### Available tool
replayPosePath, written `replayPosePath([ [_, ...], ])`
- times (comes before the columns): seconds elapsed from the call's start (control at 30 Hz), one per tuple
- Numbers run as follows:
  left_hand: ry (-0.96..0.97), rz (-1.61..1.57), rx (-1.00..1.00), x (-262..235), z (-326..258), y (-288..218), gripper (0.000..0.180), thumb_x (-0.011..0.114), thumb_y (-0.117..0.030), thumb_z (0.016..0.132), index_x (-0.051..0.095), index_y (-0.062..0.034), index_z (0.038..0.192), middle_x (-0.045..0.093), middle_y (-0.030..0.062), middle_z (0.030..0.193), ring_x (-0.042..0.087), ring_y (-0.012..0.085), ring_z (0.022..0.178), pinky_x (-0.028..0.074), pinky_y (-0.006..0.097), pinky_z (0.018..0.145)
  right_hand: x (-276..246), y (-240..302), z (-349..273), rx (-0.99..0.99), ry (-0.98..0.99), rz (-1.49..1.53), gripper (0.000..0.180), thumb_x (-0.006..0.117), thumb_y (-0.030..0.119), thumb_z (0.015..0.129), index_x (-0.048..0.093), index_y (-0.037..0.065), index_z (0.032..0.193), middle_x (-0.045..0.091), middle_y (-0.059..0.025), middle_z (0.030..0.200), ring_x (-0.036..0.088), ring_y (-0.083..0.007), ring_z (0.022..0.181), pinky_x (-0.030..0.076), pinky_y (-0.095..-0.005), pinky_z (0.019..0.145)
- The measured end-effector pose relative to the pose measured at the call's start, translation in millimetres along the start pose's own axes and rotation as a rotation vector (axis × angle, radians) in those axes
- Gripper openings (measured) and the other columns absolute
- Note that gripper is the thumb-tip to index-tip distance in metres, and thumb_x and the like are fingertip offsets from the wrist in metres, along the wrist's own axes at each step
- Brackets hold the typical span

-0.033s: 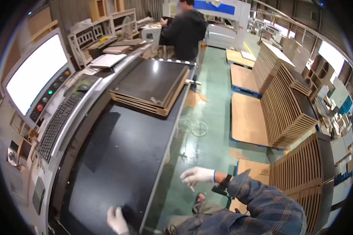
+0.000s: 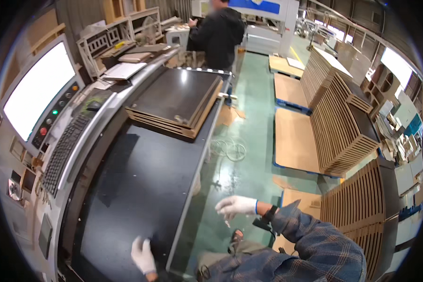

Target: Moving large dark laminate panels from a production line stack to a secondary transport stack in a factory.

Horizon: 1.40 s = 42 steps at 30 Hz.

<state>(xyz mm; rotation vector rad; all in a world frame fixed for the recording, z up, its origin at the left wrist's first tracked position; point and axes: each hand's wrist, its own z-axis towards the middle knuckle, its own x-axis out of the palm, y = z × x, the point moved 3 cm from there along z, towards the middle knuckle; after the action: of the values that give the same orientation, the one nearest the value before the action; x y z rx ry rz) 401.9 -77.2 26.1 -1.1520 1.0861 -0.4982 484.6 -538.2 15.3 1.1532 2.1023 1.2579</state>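
Observation:
My left hand point(image 2: 143, 256), in a white glove, is low over the near end of a long black work surface point(image 2: 141, 183). Its fingers are a little apart and nothing shows in them; a dark patch lies beside the fingertips. Past the right edge of that surface, my right hand point(image 2: 237, 206) hangs in the air over the green floor, also white-gloved. Its fingers droop loosely and hold nothing I can see. Farther up the surface rests a short stack of dark-topped panels point(image 2: 174, 96) with brown edges, away from both hands.
On the left stand a lit screen point(image 2: 40, 91) with buttons and a keyboard point(image 2: 66, 155). A person in black point(image 2: 218, 35) is at the far end. Tall stacks of slatted-looking panels point(image 2: 324, 122) stand on the right beside pallets point(image 2: 293, 138). A coiled hose point(image 2: 232, 150) lies on the floor.
My left hand has come a little farther forward over the black surface, showing more of its wrist. My right hand stays nearly in place. The view has shifted slightly.

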Motion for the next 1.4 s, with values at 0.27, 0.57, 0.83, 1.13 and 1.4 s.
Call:
replayPosePath([
  [0.27,0.405,-0.228,-0.130,264,82,-134,0.052,0.075,-0.010,0.097,0.060,0.0086,0.143,0.073,0.0212,0.128,0.072,0.0264,0.115,0.056,0.038,0.104,-227,59,13,-0.183,-0.291,0.049,0.044,0.072,0.027,0.104,0.066,0.001,0.138,0.072,-0.0068,0.115,0.070,-0.0166,0.096,0.060,-0.0329,0.080],
  [0.57,0.050,-0.108,-0.038,396,197,-207,0.056,0.067,-0.022,0.107,0.050,0.0033,0.154,0.063,0.0272,0.145,0.065,0.0331,0.132,0.051,0.042,0.113,-483,129,150,-0.359,-0.944,-0.235,0.061,0.082,0.024,0.090,0.061,-0.001,0.141,0.074,-0.0176,0.124,0.072,-0.0266,0.111,0.057,-0.0359,0.098],
  [0.83,-0.033,-0.251,-0.245,455,240,-234,0.072,0.078,-0.019,0.099,0.044,0.0051,0.157,0.058,0.0246,0.152,0.060,0.0317,0.138,0.047,0.042,0.117,-593,161,264,-0.148,-0.576,-0.194,0.049,0.084,0.023,0.086,0.067,0.000,0.126,0.068,-0.0041,0.100,0.064,-0.0158,0.088,0.053,-0.0320,0.079],
  [1.13,-0.316,-0.171,-0.341,460,227,-262,0.051,0.078,-0.020,0.096,0.063,0.0077,0.136,0.075,0.0193,0.121,0.074,0.0248,0.112,0.057,0.037,0.099,-694,166,242,-0.471,-0.714,0.338,0.027,0.079,0.016,0.096,0.061,0.006,0.113,0.062,0.0003,0.096,0.059,-0.0119,0.074,0.048,-0.0270,0.063],
  [1.4,-0.349,-0.446,-0.548,442,223,-237,0.034,0.067,-0.031,0.107,0.068,-0.0026,0.125,0.069,0.0048,0.100,0.065,0.0121,0.080,0.056,0.029,0.071,-597,398,217,-0.463,0.040,-0.410,0.034,0.071,0.002,0.084,0.070,-0.008,0.117,0.076,-0.0097,0.113,0.072,-0.0202,0.104,0.059,-0.0343,0.086],
])
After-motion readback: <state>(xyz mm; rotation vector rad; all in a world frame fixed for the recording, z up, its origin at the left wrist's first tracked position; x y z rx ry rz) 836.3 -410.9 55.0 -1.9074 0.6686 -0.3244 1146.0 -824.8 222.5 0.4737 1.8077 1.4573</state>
